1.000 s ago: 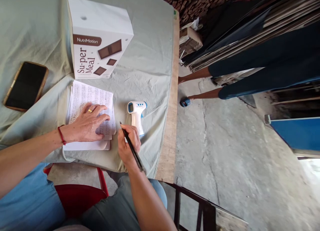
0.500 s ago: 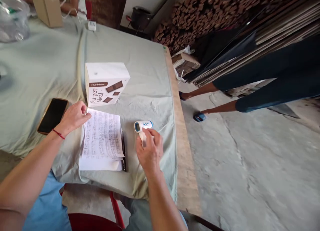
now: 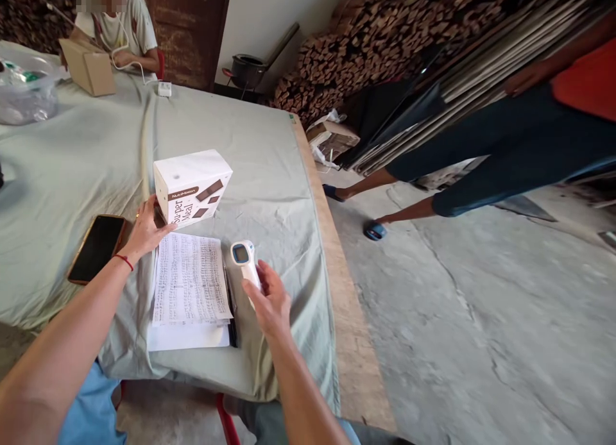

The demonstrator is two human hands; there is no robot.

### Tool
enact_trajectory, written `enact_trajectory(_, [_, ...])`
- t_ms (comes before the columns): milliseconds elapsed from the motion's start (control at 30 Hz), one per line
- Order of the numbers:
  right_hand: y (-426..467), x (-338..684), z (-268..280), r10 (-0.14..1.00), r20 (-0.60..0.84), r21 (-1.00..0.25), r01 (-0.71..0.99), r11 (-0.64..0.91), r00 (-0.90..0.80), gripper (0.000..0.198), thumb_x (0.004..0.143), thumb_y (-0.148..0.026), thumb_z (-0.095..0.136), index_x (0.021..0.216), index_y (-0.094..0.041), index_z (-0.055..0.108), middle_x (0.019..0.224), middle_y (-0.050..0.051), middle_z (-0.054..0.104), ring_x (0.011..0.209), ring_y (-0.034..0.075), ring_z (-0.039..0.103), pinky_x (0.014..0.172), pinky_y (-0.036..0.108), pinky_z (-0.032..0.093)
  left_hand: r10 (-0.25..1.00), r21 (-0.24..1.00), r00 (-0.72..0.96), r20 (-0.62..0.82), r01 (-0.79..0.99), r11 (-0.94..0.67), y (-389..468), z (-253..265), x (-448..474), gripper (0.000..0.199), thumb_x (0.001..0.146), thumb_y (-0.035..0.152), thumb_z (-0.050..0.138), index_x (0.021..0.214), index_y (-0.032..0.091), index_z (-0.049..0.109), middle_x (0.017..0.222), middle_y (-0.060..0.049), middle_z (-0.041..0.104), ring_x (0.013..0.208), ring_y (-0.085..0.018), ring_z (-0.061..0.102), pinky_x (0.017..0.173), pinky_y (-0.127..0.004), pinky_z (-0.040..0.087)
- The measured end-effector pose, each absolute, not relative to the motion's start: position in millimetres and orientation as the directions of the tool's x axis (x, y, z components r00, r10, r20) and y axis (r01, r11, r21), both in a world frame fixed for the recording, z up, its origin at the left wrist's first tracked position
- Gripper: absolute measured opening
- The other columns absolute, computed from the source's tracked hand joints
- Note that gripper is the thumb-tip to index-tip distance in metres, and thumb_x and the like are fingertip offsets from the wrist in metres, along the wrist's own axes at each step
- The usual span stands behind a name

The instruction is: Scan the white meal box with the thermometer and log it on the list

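Observation:
My left hand [image 3: 144,228] is at the lower left corner of a white box [image 3: 192,188] marked "Su·per Meal". Its thumb lies along the box's front and its fingers curl round the side, partly out of sight. In my right hand [image 3: 270,299] is a white and blue infrared thermometer [image 3: 246,265], gripped by its handle with the small display turned up towards me. Between my hands lie handwritten sheets [image 3: 190,281] on white paper, with a dark edge showing at their right. A black-screened phone [image 3: 97,247] rests left of my left hand.
A cloth [image 3: 260,156] covers the table, whose wooden edge [image 3: 332,252] shows at right. Across it, a person [image 3: 139,31] sits by a cardboard box [image 3: 89,67], a plastic tub [image 3: 29,92] and a white plug block [image 3: 164,89]. Another person's legs [image 3: 462,182] stand at right.
My left hand has moved from the sheets' top corner onto the white box. My right hand has turned the thermometer so its display faces me. The view has tipped up, showing more of the seated person.

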State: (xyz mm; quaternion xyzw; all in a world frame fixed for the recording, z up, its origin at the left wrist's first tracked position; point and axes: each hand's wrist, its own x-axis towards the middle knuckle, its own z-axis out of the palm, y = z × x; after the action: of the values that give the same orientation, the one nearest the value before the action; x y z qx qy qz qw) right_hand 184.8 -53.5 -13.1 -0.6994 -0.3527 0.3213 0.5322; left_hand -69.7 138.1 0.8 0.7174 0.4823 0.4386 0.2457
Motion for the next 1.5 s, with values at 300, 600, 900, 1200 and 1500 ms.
enact_trajectory(300, [-60,174,1,0.93,0.003,-0.952,-0.285,0.116,0.369,0.056,0.072,-0.053,0.074,0.121,-0.025,0.064,0.117,0.009,0.071,0.099,0.024,0.066,0.087,0.041,0.053,0.852,0.739,0.088,0.515,0.458,-0.494,99,40,-64,0.069,0.075,0.043,0.074,0.135,0.02,0.048,0.121,-0.011,0.054,0.117,-0.029,0.054,0.094,-0.046,0.054])
enact_trajectory(600, [-64,172,29,0.962,0.088,-0.919,-0.352,0.177,0.257,0.057,0.07,-0.063,0.073,0.115,-0.027,0.066,0.109,0.008,0.072,0.081,0.02,0.062,0.07,0.036,0.05,0.932,0.961,0.252,0.261,0.019,-0.275,51,49,-43,0.06,0.082,0.049,0.069,0.134,0.023,0.05,0.129,-0.011,0.059,0.123,-0.03,0.055,0.099,-0.047,0.052])
enact_trajectory(900, [-62,171,28,0.964,0.064,-0.916,-0.367,0.16,0.26,0.057,0.07,-0.064,0.073,0.115,-0.029,0.066,0.112,0.007,0.072,0.083,0.021,0.064,0.073,0.038,0.052,0.87,0.999,0.493,-0.009,-0.033,0.028,43,52,-34,0.055,0.079,0.047,0.075,0.126,0.021,0.06,0.118,-0.01,0.069,0.109,-0.029,0.065,0.091,-0.044,0.055])
enact_trajectory(1200, [-64,167,32,0.949,0.038,-0.918,-0.364,0.156,0.312,0.055,0.071,-0.06,0.074,0.114,-0.028,0.062,0.109,0.007,0.072,0.088,0.022,0.065,0.078,0.039,0.053,0.863,0.996,0.5,-0.066,-0.024,0.09,45,51,-33,0.059,0.075,0.045,0.079,0.125,0.023,0.058,0.12,-0.009,0.068,0.112,-0.029,0.063,0.091,-0.045,0.055])
enact_trajectory(1500, [-68,161,36,0.944,0.07,-0.915,-0.355,0.19,0.324,0.05,0.073,-0.062,0.071,0.109,-0.03,0.058,0.107,0.005,0.071,0.082,0.02,0.064,0.071,0.038,0.052,0.921,0.994,0.377,-0.099,-0.015,0.113,42,41,-28,0.063,0.061,0.038,0.089,0.113,0.023,0.055,0.105,-0.006,0.07,0.101,-0.026,0.067,0.089,-0.047,0.056])
